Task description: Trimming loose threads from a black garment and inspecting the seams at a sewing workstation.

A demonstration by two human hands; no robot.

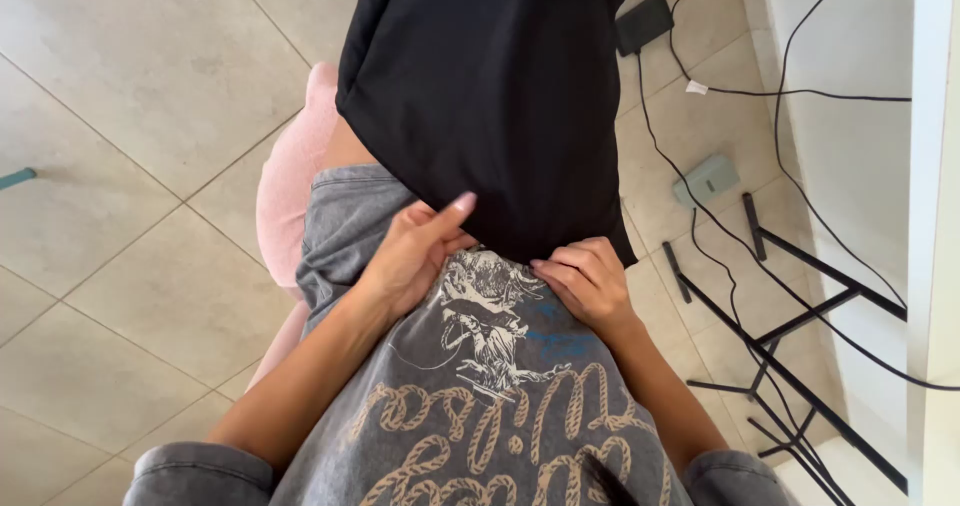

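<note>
Frame centre: left hand [415,251] and right hand [585,281] each pinching the hem of a black cloth garment [490,96] over a grey printed T-shirt [480,386]; grip apparently being settled.

Black cloth [490,96] runs off the top edge; right hand [590,284] fingertips curl under, hidden; pink cushion [290,186] mostly covered.

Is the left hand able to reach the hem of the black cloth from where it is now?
Probably yes: the left hand already lies against the hem of the black cloth, with nothing between them.
</note>
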